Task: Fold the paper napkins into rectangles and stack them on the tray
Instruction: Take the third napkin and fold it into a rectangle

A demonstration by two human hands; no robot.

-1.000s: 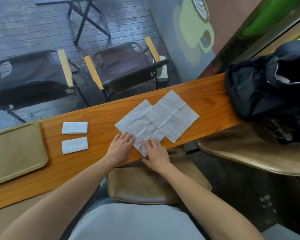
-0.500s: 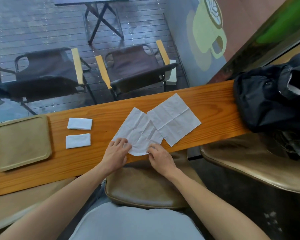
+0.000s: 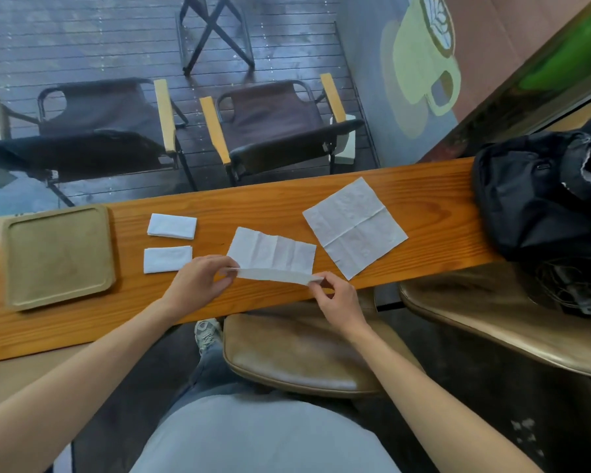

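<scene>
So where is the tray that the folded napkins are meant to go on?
The tray sits at the left end of the wooden counter, with nothing on it. Its nearest neighbours are the two folded napkins lying on the wood just to its right.

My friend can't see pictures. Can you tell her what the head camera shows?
A person's left hand and right hand pinch the near edge of a white paper napkin, folding it on a long wooden counter. Two small folded napkins lie beside an empty tan square tray; one unfolded napkin waits near a black bag.

Café, window counter [image 3: 406, 186], latte mural [image 3: 423, 59], folding chairs [image 3: 273, 128] on wet deck
</scene>
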